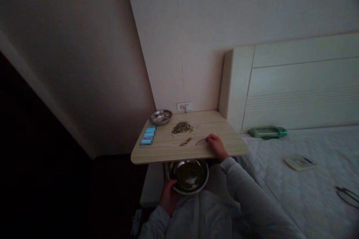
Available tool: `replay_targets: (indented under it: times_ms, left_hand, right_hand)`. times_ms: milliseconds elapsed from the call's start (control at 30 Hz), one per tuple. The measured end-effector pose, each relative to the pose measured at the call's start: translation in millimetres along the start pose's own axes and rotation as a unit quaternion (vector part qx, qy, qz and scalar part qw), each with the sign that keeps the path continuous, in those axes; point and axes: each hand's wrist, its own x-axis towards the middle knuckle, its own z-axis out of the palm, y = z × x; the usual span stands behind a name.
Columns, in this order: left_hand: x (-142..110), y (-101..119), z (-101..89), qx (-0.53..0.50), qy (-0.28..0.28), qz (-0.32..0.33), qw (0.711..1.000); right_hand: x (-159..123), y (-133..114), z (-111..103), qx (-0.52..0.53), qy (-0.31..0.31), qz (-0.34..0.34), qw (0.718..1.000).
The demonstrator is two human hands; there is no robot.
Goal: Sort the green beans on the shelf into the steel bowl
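My left hand (169,196) is closed on the left rim of a round stainless steel bowl (206,180), held just under the table's front edge. Greenish-brown bits lie in the bowl. Over the table's front right, my right hand (215,145) pinches a thin, slightly curved tool (200,140); its exact kind is too small to tell. Left of the tool's tip is a small scatter of brownish-green bits (186,141), like seeds or dried grains. Behind it lies a larger pile of the same bits (182,127).
The light wooden table (159,154) stands against the wall. A smaller metal bowl (161,117) and a phone with a blurred screen (148,135) are at its left. Behind is a wall socket (184,106). On the bed (260,164) lie a green case (267,132), a flat pale object (300,163) and glasses (347,196).
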Motion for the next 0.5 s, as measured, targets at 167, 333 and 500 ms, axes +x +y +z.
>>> replay_targets:
  times_ms: [167,333,500]
  left_hand:
    - [0.3,-0.6,-0.8,-0.004,-0.005,-0.003,1.0]
    - [3.2,-1.3,-4.0,0.001,-0.007,0.006,1.0]
    - [5.4,-1.2,-4.7,0.008,0.002,0.007,1.0]
  right_hand:
    - [0.5,0.8,-0.4,0.0,-0.002,0.004,1.0]
    - [0.9,2.3,0.8,-0.002,-0.003,0.006,1.0]
    - [1.2,1.0,1.1,-0.007,0.002,0.002,1.0]
